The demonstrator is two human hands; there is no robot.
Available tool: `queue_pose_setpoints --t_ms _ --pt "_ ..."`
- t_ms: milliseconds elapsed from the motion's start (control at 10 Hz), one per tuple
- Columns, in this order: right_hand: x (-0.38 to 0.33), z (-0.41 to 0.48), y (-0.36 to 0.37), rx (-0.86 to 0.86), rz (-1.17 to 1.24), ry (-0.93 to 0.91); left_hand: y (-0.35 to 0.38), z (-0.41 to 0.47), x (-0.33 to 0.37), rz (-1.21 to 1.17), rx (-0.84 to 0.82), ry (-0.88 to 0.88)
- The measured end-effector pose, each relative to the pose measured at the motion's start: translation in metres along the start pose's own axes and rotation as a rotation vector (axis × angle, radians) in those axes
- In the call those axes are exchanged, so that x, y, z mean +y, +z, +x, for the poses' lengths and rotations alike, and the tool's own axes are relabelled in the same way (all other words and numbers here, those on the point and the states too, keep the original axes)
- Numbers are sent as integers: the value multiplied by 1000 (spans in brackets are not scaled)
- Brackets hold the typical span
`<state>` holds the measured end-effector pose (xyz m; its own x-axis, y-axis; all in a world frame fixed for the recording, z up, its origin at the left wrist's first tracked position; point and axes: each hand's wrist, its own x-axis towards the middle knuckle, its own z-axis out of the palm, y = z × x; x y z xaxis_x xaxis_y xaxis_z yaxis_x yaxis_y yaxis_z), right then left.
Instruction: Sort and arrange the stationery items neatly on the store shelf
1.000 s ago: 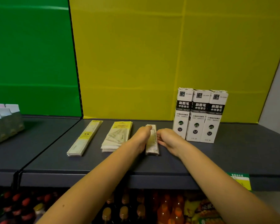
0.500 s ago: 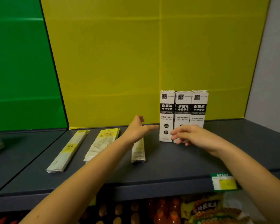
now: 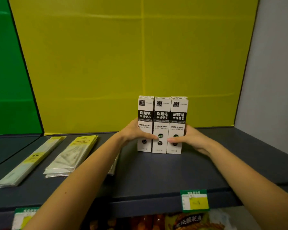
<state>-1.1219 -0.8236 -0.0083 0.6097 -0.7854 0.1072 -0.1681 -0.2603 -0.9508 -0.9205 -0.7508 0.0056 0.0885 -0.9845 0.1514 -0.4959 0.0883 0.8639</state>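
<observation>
- Three upright white-and-black cardboard refill boxes (image 3: 161, 125) stood flush, twelve o'clock on the grey metal shelf (image 3: 156, 173).
- The left hand (image 3: 136, 133) and right hand (image 3: 191, 138) clasped their flanks, fingers curled.
- The clear plastic packets (image 3: 71, 156), nine o'clock, apparently awaited squaring.

Facing me is a creased yellow backing panel (image 3: 140, 55), joined on my left by a green panel (image 3: 7, 80) along a dark seam, with a plain grey wall (image 3: 273, 80) on my right. Low down are a green-and-yellow paper price tag (image 3: 194, 201) and a second paper tag (image 3: 25, 218) at far left. Beneath them is an orange snack packet (image 3: 189, 221) printed with Chinese characters.
</observation>
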Motion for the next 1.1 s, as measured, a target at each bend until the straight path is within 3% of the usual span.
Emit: queue_pose_setpoints --t_ms 300,700,1000,1100 --pt "15 -17 -27 -70 8 -68 35 -18 8 -28 163 0" --pt "23 -53 -62 -190 -12 -77 82 -43 26 -64 198 51" --pt "30 -51 -52 -124 80 -120 86 -54 32 -17 204 8" --pt "21 -58 -56 -30 113 -136 81 -66 34 0 218 -46"
